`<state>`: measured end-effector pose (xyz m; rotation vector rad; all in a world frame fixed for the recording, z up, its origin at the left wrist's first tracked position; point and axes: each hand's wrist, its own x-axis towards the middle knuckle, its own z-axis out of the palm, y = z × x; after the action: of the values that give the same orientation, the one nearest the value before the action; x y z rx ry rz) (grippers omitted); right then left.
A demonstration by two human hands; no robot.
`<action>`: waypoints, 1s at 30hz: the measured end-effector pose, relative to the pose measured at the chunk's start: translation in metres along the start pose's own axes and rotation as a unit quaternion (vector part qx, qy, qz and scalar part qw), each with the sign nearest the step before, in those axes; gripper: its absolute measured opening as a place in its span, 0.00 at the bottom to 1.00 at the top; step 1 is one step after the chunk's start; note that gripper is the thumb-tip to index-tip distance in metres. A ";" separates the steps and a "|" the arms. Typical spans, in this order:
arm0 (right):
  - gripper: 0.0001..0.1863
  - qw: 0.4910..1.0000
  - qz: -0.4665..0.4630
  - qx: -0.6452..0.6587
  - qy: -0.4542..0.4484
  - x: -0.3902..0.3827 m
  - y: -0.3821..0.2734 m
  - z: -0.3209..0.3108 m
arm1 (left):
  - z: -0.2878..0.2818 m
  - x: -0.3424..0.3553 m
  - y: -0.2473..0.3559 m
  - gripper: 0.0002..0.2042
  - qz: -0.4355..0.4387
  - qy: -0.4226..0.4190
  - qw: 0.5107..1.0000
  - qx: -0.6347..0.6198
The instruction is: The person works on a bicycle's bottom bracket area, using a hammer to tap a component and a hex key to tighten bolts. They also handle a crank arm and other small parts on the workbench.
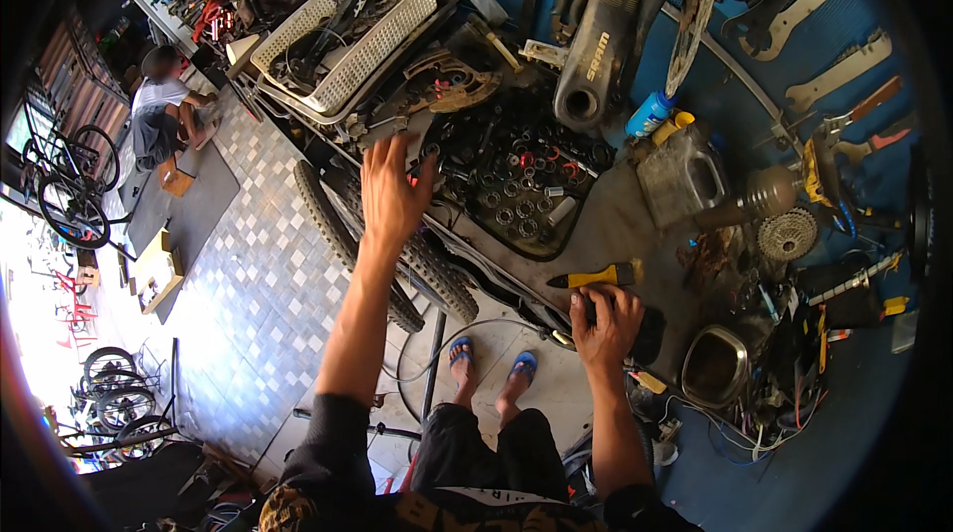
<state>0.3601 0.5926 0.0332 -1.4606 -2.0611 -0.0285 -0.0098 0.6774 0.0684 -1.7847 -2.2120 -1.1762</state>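
Note:
My left hand [392,190] is over the near left edge of a black tray [541,254], fingers stretched out and thumb apart, nothing visible in it. The tray holds several small bike parts: metal rings, red pieces and black fittings [516,165]. My right hand [607,326] rests at the bench's near edge with its fingers bent and slightly apart. Just beyond its fingertips lies a flat brush [601,276] with a black and yellow handle. A dark object [649,335] shows beside that hand; what lies under the palm is hidden.
Bike tyres [437,279] stand against the bench below my left forearm. A white basket [347,46] of cranks is at the far left. A cut plastic jug [683,175], a cassette [787,234] and a metal bowl [715,366] lie right. A person [164,110] squats beyond.

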 end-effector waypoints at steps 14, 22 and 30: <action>0.09 1.000 -0.006 -0.024 0.013 0.001 0.000 0.003 | 0.066 0.173 -0.077 0.16 -0.244 -0.370 0.875 -0.192; 0.09 0.999 -0.015 -0.037 0.015 0.002 -0.002 0.002 | 0.066 0.184 -0.069 0.14 0.013 -0.312 0.950 0.029; 0.09 0.999 -0.021 -0.045 0.012 0.005 -0.004 0.002 | 0.001 0.208 -0.019 0.12 -0.258 -0.314 0.821 -0.401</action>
<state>0.3551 0.5958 0.0354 -1.4636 -2.0954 -0.1564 -0.0937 0.8458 0.1601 -2.1279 -2.9980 -2.1516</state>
